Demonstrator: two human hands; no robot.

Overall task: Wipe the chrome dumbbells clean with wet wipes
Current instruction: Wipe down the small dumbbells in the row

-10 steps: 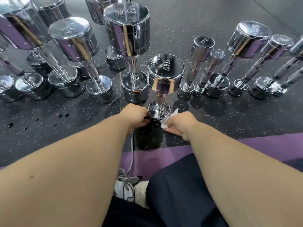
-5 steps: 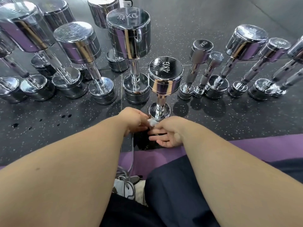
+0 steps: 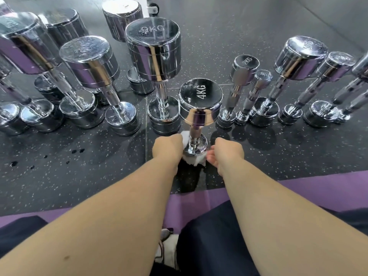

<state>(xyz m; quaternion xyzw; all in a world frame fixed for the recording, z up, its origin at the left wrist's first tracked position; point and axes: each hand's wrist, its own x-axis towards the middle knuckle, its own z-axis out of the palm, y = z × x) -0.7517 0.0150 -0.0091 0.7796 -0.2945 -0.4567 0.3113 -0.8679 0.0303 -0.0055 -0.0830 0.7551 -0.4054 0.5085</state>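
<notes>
Item: 4KG dumbbell [image 3: 200,102], chrome, stood on end on the speckled floor [image 3: 79,176] close to its near edge by the purple strip [image 3: 318,190], in front of the other upright dumbbells [image 3: 153,52], likely so its lower head can be reached all round. Wet wipe [image 3: 196,161], white, wrapped about that lower head; left grip [image 3: 168,148] clenched on one end and right grip [image 3: 229,154] pinching the other, apparently to draw it tight against the chrome. Containers: none in view, wipe packet included.
</notes>
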